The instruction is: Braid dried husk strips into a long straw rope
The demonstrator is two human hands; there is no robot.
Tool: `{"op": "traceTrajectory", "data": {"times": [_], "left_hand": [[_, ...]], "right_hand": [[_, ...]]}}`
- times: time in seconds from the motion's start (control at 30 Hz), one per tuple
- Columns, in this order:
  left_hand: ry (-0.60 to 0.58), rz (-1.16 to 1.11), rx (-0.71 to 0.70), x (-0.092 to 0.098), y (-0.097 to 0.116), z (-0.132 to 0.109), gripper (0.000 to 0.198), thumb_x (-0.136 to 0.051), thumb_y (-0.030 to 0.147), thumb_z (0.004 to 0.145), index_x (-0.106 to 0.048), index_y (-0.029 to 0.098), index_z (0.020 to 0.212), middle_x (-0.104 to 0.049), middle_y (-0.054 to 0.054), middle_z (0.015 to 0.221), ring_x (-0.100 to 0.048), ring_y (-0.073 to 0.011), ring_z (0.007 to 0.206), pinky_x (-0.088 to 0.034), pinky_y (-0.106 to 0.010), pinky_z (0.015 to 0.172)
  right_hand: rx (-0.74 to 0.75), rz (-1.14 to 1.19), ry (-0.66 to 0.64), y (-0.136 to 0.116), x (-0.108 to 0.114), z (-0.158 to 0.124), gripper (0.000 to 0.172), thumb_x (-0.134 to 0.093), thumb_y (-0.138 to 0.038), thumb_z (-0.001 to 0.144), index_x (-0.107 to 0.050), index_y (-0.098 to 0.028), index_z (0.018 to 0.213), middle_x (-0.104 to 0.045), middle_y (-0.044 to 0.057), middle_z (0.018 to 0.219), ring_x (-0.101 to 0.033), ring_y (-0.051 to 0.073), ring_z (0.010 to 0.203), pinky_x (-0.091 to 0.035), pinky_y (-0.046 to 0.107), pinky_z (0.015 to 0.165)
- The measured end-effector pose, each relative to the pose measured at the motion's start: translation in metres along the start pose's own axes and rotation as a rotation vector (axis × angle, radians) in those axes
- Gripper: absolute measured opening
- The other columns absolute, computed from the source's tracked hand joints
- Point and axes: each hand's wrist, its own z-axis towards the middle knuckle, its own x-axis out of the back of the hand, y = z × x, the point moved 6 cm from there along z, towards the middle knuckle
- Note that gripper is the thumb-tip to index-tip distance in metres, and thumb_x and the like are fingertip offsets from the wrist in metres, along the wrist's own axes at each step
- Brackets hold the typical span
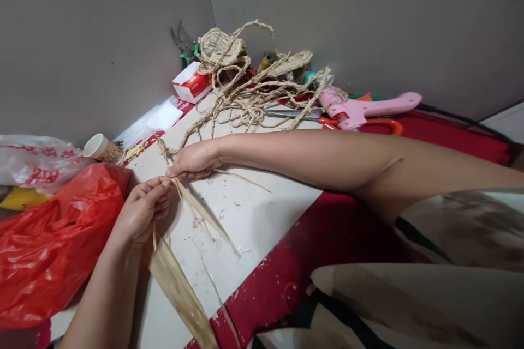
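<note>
My left hand (143,207) is closed in a pinch on a dried husk strip. Below its palm hangs the wide, pale tan part of that husk strip (176,278), reaching over the board's near edge. Touching it fingertip to fingertip, my right hand (196,159) is closed on the working end of a braided husk cord (162,148). From between the hands a narrower husk piece (202,211) fans out over the white board (262,218), and a thin strand sticks out under my right wrist. The exact crossing of the strips is hidden by my fingers.
The cord's loose heap (249,103) and a coil (221,46) lie at the back. Around them are pliers (184,46), a red-and-white box (192,84), orange-handled scissors (393,126) and a pink tool (368,109). Left are a paper cup (102,148) and a red plastic bag (61,240).
</note>
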Motion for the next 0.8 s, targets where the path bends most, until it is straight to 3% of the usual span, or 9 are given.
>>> {"op": "traceTrajectory", "data": {"times": [0.1,0.23,0.37,0.47,0.63,0.7,0.8], "left_hand": [[0.104,0.105,0.010,0.020,0.011,-0.013,0.025,-0.067,0.039,0.074,-0.058,0.015,0.074,-0.025,0.009,0.051,-0.020,-0.0029,0.041,-0.015,-0.014,0.037],[0.257,0.274,-0.037,0.056,0.027,-0.047,0.027,-0.066,0.038,0.075,-0.052,0.017,0.065,-0.038,0.006,0.051,-0.030,-0.0053,0.044,-0.024,-0.016,0.040],[0.416,0.560,-0.045,0.084,0.022,-0.081,0.029,-0.060,0.045,0.077,-0.056,0.018,0.066,-0.040,0.005,0.048,-0.031,-0.0075,0.042,-0.024,-0.019,0.039],[0.438,0.761,-0.098,0.079,0.009,-0.087,0.033,-0.057,0.047,0.077,-0.055,0.018,0.063,-0.044,0.003,0.049,-0.036,-0.0096,0.045,-0.026,-0.022,0.042],[0.396,1.151,-0.124,0.052,-0.010,-0.064,0.034,-0.056,0.049,0.076,-0.057,0.018,0.062,-0.049,0.002,0.052,-0.042,-0.0121,0.049,-0.030,-0.024,0.048],[0.370,1.173,-0.102,0.050,-0.011,-0.057,0.029,-0.058,0.044,0.074,-0.055,0.018,0.059,-0.048,0.002,0.051,-0.041,-0.0118,0.048,-0.029,-0.024,0.048],[0.310,0.979,-0.030,0.055,-0.009,-0.057,0.022,-0.062,0.033,0.069,-0.054,0.018,0.056,-0.046,0.003,0.049,-0.040,-0.0111,0.047,-0.029,-0.022,0.047]], "right_hand": [[-0.013,0.102,-0.069,0.001,-0.003,0.000,0.033,-0.039,-0.027,0.091,-0.030,-0.017,0.061,-0.022,-0.010,0.043,-0.016,0.002,0.031,-0.011,0.015,0.033],[-0.049,0.181,-0.110,0.003,-0.003,0.000,0.035,-0.036,-0.026,0.093,-0.028,-0.018,0.060,-0.022,-0.010,0.042,-0.017,0.001,0.031,-0.011,0.014,0.032],[-0.088,0.271,-0.236,0.007,-0.005,0.003,0.035,-0.033,-0.028,0.094,-0.026,-0.019,0.061,-0.019,-0.010,0.043,-0.014,0.002,0.031,-0.009,0.013,0.032],[-0.095,0.300,-0.279,0.008,-0.004,0.005,0.035,-0.032,-0.029,0.095,-0.025,-0.019,0.062,-0.018,-0.010,0.044,-0.013,0.001,0.032,-0.008,0.013,0.033],[-0.098,0.283,-0.287,0.010,-0.004,0.007,0.034,-0.032,-0.029,0.095,-0.026,-0.019,0.062,-0.019,-0.011,0.044,-0.013,0.001,0.031,-0.009,0.012,0.032],[-0.091,0.275,-0.291,0.010,-0.004,0.008,0.034,-0.032,-0.029,0.095,-0.026,-0.019,0.063,-0.019,-0.011,0.044,-0.014,0.001,0.031,-0.009,0.012,0.032],[-0.082,0.267,-0.293,0.010,-0.004,0.008,0.033,-0.034,-0.029,0.094,-0.027,-0.019,0.063,-0.019,-0.011,0.046,-0.014,0.001,0.032,-0.010,0.012,0.031]]}}
